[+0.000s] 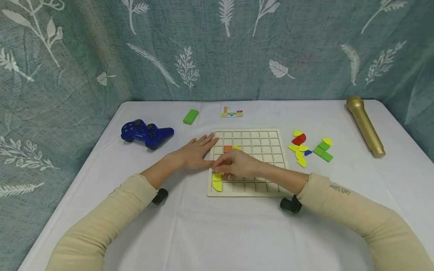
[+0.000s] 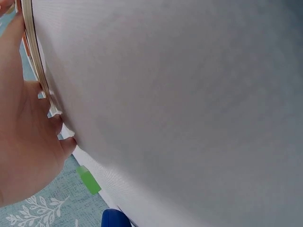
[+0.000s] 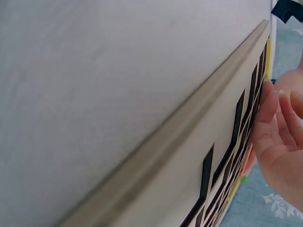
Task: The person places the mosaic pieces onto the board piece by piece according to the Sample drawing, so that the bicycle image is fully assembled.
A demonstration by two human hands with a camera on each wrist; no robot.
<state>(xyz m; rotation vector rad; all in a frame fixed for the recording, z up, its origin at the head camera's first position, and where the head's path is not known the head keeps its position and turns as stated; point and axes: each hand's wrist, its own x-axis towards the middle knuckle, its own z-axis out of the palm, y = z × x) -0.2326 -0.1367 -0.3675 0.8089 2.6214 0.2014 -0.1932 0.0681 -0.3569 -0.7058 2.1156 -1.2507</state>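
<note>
A pale wooden grid board (image 1: 247, 193) lies on the table. My left hand (image 1: 196, 153) rests at its left edge, fingers spread and straight, thumb towards the board. Across the board reaches my right hand (image 1: 239, 164), its fingers bent and fingertips down at the left column, just above the yellow pieces (image 1: 217, 186). Whether those fingertips pinch a piece is hidden. An orange square (image 1: 228, 149) sits on the grid beside a partly covered yellow piece (image 1: 237, 148). In the right wrist view the right hand (image 3: 281, 137) touches or hovers close over the board (image 3: 189, 123).
Right of the board lie loose yellow, red (image 1: 299, 139), blue (image 1: 307, 153) and green pieces (image 1: 323, 150). Further right is a gold microphone (image 1: 365, 126). At the back are a pattern card (image 1: 231, 110) and a green block (image 1: 190, 117). A blue game controller (image 1: 146, 133) lies left.
</note>
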